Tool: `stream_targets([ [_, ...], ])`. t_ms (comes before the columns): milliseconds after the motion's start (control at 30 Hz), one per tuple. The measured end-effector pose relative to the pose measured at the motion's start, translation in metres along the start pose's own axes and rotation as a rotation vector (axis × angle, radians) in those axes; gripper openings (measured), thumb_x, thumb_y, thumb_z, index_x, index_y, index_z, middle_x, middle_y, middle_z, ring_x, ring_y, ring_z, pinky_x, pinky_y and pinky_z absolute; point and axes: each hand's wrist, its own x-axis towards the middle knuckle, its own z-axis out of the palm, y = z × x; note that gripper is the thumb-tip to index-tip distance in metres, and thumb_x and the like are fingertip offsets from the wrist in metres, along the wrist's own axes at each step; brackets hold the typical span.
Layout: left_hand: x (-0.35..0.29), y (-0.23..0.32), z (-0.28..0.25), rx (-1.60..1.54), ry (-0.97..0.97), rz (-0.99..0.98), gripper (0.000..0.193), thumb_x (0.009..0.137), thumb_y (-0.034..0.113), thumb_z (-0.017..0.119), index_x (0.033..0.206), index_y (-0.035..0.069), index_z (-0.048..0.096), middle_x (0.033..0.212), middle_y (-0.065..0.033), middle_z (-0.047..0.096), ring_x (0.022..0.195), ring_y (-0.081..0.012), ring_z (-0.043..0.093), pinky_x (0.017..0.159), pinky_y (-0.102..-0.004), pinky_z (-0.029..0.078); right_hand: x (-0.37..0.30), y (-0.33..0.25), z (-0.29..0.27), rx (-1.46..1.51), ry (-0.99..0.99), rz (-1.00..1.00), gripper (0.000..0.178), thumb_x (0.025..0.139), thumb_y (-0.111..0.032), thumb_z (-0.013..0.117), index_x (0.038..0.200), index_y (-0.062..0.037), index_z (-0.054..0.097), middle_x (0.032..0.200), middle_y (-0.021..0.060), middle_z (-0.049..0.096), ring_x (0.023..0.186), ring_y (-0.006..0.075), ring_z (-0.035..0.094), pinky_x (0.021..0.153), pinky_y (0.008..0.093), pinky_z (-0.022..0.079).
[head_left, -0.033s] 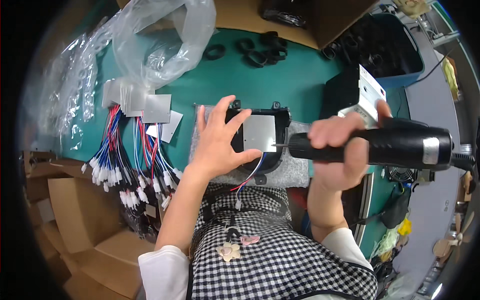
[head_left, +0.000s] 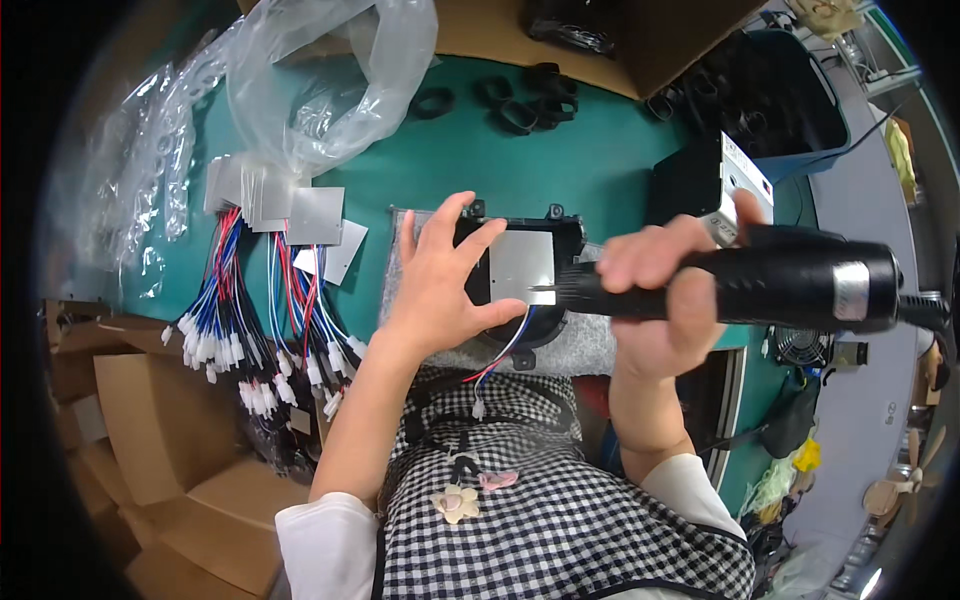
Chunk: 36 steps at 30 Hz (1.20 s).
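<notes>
Your right hand (head_left: 655,341) grips the silver-labelled screwdriver (head_left: 785,286) near the tabletop (head_left: 600,165) edge closest you; your left hand (head_left: 435,278) splays beside a metal plate (head_left: 523,265).

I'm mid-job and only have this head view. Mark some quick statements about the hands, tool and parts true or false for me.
1. The right hand grips a black power tool. True.
2. The left hand is also wrapped around the tool. False: it is spread, with its thumb at the near edge of the silver plate.
3. The tool's bit points leftward over the silver plate. True.
4. The wired plates lie to the right of the black housing. False: they lie to its left.
5. Black bands lie on the far part of the green table. True.
</notes>
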Motion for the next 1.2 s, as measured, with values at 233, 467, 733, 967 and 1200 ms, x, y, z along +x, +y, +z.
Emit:
stream_targets([
  [233,0.003,-0.002,0.001,-0.101,0.055,0.036,0.078,0.053,0.036,0.084,0.121,0.009,0.056,0.135,-0.0164,0.036,0.126,-0.0351,0.036,0.107,-0.0519,0.023,-0.001,0.032,0.018,0.036,-0.027,0.182,0.071,0.078,-0.006,0.071,0.129,0.0071,0.024,0.072,0.0101,0.06,0.058,0.0145,0.057,0.058,0.0261,0.049],
  [467,0.001,-0.009,0.009,-0.209,0.106,0.057,0.078,0.054,0.035,0.084,0.12,0.008,0.053,0.132,-0.0172,0.038,0.123,-0.0354,0.04,0.105,-0.0511,0.028,0.014,0.05,0.007,-0.025,-0.386,0.33,0.061,0.068,-0.012,0.075,0.116,0.0043,0.04,0.071,0.0056,0.058,0.057,0.0132,0.054,0.057,0.0258,0.044],
  [733,0.0,-0.011,0.012,-0.278,0.113,0.07,0.079,0.053,0.03,0.084,0.121,0.007,0.051,0.132,-0.0188,0.037,0.122,-0.0384,0.039,0.103,-0.0494,0.032,0.024,0.062,0.001,0.444,-0.809,0.221,0.047,0.078,-0.021,0.075,0.111,-0.0062,0.046,0.058,0.0044,0.056,0.049,0.0176,0.057,0.047,0.0309,0.046],
  [967,-0.001,-0.006,0.007,-0.214,0.083,0.072,0.083,0.052,0.032,0.086,0.123,0.006,0.052,0.138,-0.0217,0.033,0.126,-0.0401,0.036,0.104,-0.0459,0.033,0.001,0.022,0.018,-0.304,-0.004,0.059,0.05,0.086,-0.014,0.054,0.128,-0.0015,0.03,0.063,0.007,0.053,0.056,0.0173,0.054,0.061,0.0345,0.048],
  [1200,0.003,0.016,-0.045,-0.218,0.244,0.092,0.077,0.052,0.028,0.087,0.117,0.002,0.055,0.133,-0.0217,0.037,0.12,-0.0393,0.042,0.101,-0.0428,0.038,0.037,-0.032,-0.014,-0.172,0.123,-0.253,0.045,0.089,-0.016,0.052,0.13,-0.0045,0.035,0.07,0.0056,0.054,0.062,0.0171,0.056,0.066,0.0357,0.048],
])
